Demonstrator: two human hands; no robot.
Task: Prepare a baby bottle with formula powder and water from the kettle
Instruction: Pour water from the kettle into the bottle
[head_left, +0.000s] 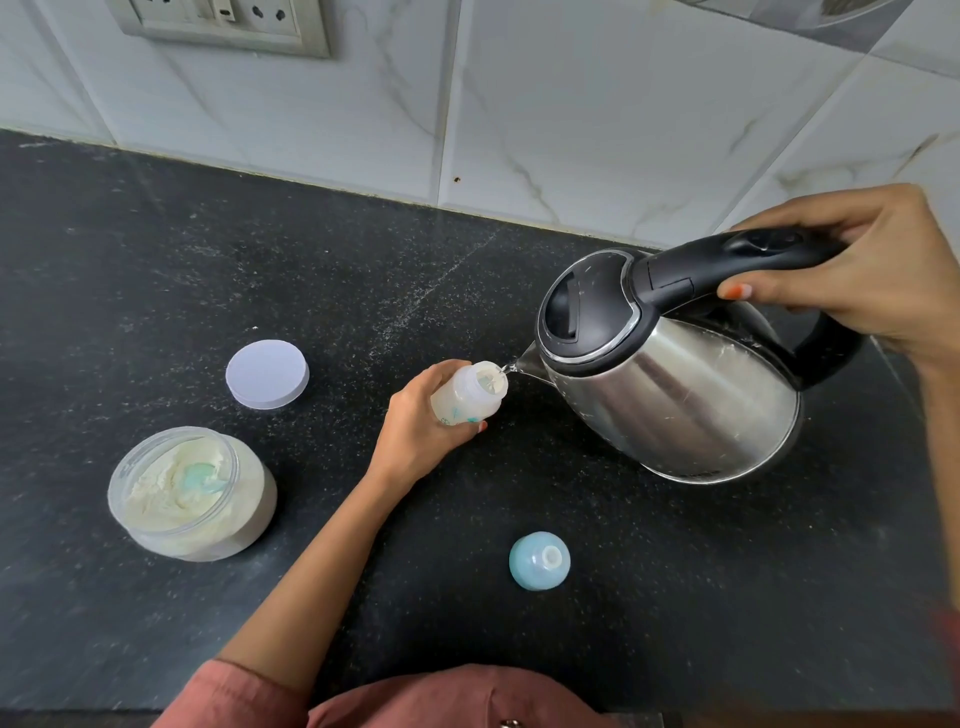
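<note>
While right hand (852, 275) grips black handle of steel kettle (675, 395), fingers curled round it, kettle is tilted with spout at mouth of baby bottle (467, 397). Thin water stream visible at bottle mouth. Left hand (415, 436) wraps bottle body; bottle leans toward kettle. Bottle base hidden by hand, so contact with worktop (156, 260) cannot be told. Open formula jar (192, 493) left of left hand; blue-green item in powder, possibly scoop. Jar lid (267, 374) flat, left of left hand, beyond jar. Blue bottle cap (539, 561) between hands, nearer person.

Head-worn view, steeply down, close over countertop (260, 260)
</note>
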